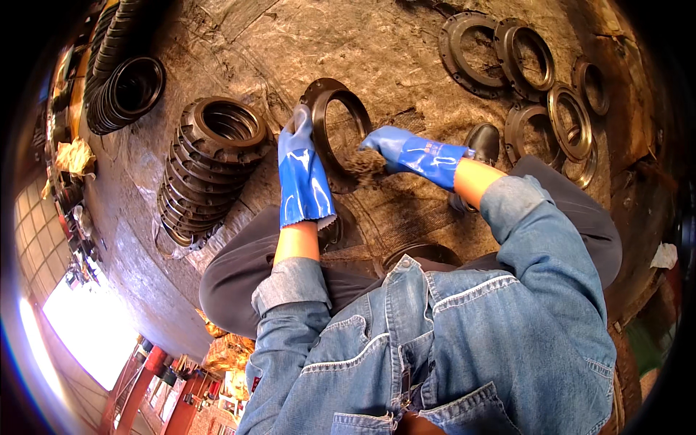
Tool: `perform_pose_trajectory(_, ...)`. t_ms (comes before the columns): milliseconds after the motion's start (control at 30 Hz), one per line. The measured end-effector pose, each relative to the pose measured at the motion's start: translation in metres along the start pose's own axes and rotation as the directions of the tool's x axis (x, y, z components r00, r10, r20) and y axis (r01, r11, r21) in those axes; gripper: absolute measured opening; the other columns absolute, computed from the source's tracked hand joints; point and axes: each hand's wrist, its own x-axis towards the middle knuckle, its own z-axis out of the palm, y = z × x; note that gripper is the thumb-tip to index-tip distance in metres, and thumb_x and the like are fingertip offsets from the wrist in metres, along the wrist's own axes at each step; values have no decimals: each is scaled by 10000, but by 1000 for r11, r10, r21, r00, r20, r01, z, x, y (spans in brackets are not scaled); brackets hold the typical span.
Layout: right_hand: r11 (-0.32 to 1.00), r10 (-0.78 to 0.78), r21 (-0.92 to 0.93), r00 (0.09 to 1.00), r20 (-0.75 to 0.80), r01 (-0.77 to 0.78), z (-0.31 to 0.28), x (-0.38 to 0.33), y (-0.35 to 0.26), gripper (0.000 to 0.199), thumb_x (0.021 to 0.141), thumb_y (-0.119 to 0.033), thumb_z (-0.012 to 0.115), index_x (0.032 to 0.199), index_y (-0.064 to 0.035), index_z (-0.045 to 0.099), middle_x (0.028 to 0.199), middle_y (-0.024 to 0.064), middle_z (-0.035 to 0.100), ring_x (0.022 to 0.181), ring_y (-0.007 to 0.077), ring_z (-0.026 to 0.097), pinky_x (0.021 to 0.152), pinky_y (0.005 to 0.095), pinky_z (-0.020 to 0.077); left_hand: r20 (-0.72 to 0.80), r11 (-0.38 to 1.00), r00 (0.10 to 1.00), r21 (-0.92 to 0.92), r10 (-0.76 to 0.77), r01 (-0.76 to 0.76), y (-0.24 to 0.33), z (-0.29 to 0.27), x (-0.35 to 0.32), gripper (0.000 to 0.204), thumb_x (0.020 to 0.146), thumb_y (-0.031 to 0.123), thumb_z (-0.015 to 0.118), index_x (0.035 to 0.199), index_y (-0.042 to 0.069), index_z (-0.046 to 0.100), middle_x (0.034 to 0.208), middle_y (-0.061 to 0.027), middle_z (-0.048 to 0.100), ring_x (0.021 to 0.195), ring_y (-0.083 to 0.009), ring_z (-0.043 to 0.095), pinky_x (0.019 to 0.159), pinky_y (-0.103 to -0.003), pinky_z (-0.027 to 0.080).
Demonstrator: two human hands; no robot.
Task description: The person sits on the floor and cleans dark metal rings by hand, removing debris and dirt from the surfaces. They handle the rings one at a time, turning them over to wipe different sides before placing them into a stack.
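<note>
A dark metal flange ring (322, 90) stands tilted on edge in front of me. My left hand (296, 138), in a blue rubber glove, is closed on the ring's left rim. At the ring's lower right, my right hand (389, 147) wears a matching glove. Its fingers are curled over a brown, shaggy rag (365, 166), which lies against the ring's lower edge. The right fingertips are partly hidden. Near my left knee rises a tall leaning stack of similar rings (210, 156).
Several loose metal rings (475, 54) lie on the right of the worn brown floor covering (348, 36). More stacked rings (123, 94) stand at the far left. Another ring (420, 254) is between my legs, close to my body. My dark shoe (483, 143) is beside my right wrist.
</note>
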Motion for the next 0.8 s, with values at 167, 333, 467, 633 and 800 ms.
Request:
perform_pose_trajectory(167,865,400,-363,913,84,-346,-63,43,-11,482,1115,-426,353,1138,-114,720,984,163,728,845,302,733,812,429,612,-31,998,998,39,48,-47,-10,-2,8,464,1040,389,637,1206,-43,665,976,-61,716,791,-142,660,709,-287,540)
perform_pose_trajectory(333,935,202,-250,957,-206,-251,-70,37,-8,458,1111,-384,409,1013,-54,711,905,142,701,763,263,699,714,381,628,-22,996,1000,92,-17,19,0,-2,5,439,1027,379,661,1191,-28,673,946,-61,718,776,-146,668,682,-279,539)
perform_pose_trajectory(467,866,482,232,862,-156,-442,-30,20,-2,356,1086,-294,468,1350,-137,647,1236,180,700,1072,320,701,1003,410,547,-38,997,998,-59,-58,55,2,7,0,410,1021,354,674,1188,-20,677,955,-69,727,784,-150,681,685,-276,544)
perform_pose_trajectory(633,814,516,228,845,137,-534,0,9,-9,754,726,-267,843,1390,-15,592,1241,216,699,1089,354,691,982,397,545,-10,997,998,-29,66,-66,-1,14,-3,439,1015,327,687,1262,-36,661,1045,-84,732,859,-148,678,770,-287,548)
perform_pose_trajectory(800,567,630,505,738,243,-650,18,-14,-16,982,697,-334,914,1459,78,451,1215,242,676,1186,347,638,950,412,530,-30,966,997,252,74,-64,9,9,-16,633,991,477,663,1257,-98,648,966,-132,728,790,-186,646,692,-352,507)
